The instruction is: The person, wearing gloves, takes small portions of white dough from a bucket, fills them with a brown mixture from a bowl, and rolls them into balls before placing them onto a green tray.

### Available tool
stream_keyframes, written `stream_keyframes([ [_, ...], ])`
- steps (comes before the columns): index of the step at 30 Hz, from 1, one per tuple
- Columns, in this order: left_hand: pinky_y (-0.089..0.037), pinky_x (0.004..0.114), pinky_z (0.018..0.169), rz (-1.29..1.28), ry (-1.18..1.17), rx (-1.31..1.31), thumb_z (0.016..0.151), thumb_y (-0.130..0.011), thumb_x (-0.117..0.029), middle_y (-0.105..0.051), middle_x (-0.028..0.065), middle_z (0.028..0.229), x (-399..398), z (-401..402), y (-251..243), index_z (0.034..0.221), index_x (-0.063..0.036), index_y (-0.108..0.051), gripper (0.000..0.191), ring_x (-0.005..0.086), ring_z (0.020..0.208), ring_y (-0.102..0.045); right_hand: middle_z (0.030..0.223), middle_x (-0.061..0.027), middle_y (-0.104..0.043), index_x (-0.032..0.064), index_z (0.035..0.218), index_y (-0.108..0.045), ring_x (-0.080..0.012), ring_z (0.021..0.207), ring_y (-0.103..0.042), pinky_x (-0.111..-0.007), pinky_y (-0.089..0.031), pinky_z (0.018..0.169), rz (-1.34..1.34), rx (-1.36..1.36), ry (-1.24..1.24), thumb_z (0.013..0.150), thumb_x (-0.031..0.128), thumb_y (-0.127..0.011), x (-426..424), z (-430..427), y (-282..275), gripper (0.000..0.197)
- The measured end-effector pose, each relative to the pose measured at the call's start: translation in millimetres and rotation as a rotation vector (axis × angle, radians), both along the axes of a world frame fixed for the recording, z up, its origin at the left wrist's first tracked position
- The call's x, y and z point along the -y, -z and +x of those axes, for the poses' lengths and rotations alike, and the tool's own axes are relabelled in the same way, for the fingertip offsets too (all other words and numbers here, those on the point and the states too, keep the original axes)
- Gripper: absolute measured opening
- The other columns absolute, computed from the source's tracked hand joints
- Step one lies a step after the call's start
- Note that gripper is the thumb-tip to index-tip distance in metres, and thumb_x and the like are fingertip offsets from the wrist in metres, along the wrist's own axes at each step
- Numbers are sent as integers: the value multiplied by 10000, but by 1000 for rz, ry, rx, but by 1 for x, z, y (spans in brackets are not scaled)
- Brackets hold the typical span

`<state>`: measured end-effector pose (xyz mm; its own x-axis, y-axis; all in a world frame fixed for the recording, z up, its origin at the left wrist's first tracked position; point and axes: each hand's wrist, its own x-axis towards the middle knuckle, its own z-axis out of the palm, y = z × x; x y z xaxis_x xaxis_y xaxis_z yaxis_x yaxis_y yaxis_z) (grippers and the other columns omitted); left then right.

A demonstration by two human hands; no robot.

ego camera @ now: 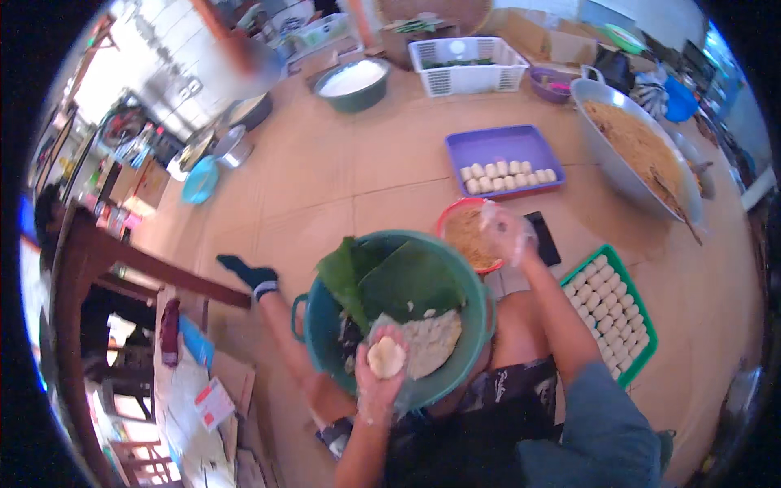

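Observation:
My left hand (376, 379), in a clear plastic glove, holds a round piece of pale dough (386, 358) with a hollow pressed in it. It is over the near rim of a green plastic tub (478, 366) between my legs. Inside the tub lie a mass of pale sticky dough (434, 341) and pieces of banana leaf (409, 283). My right hand (509, 235), gloved the same way, is over the right edge of a red-rimmed bowl (443, 213) of brown crumbly filling (467, 235). Its fingers are blurred, and whether they hold any filling is unclear.
A purple tray (497, 143) and a green tray (650, 341) carry rows of shaped pale rolls. A dark phone (542, 238) lies by the bowl. At right stands a large metal wok (589, 134) of brown filling. A wooden bench (158, 262) is at left, a white basket (467, 82) farther back.

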<state>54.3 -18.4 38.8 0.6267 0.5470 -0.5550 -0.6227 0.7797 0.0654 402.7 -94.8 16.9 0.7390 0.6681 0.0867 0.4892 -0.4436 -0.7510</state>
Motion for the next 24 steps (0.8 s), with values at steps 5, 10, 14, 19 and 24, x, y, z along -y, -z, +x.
stream_keyframes([
  [5, -347, 490, 992, 46, 47, 226, 935, -299, -429, -502, 154, 1247, 3, -3, -2, 1136, 13, -505, 527, 320, 1169, -452, 859, -24, -615, 66, 961, -621, -125, 801, -566, -286, -469, 723, 281, -403, -470, 799, 241, -645, 15, -130, -72, 240],
  [10, -402, 354, 958, 565, 71, 8, 962, -324, -340, -530, 130, 1183, 15, -15, -5, 1138, -15, -509, 414, 228, 1092, -509, 1008, -95, -604, 38, 1023, -589, -198, 962, -561, -313, -438, 863, 331, -544, -575, 786, 199, -625, -4, -269, -76, 289],
  [14, -434, 319, 907, 641, 118, -179, 964, -335, -287, -563, 98, 1082, 29, -23, -10, 1131, -25, -526, 365, 189, 1010, -539, 1071, -116, -587, 33, 1064, -562, -189, 1096, -514, -277, -384, 943, 93, 350, -686, 802, 159, -604, -4, -283, 36, 295],
  [19, -418, 336, 923, 441, 1, -9, 956, -341, -284, -576, 102, 1103, 15, -51, -6, 1130, -23, -525, 363, 204, 1026, -538, 1067, -83, -599, 27, 1065, -587, -168, 1033, -538, -296, -414, 905, 189, -180, -759, 807, 155, -635, 3, -293, -75, 292],
  [24, -372, 368, 982, 191, -149, 229, 945, -361, -262, -572, 112, 1161, 13, -43, -13, 1054, -29, -547, 317, 237, 1080, -518, 1019, -76, -627, 19, 1073, -604, -153, 924, -586, -279, -470, 792, 373, -383, -441, 794, 180, -673, 9, -297, -66, 329],
])
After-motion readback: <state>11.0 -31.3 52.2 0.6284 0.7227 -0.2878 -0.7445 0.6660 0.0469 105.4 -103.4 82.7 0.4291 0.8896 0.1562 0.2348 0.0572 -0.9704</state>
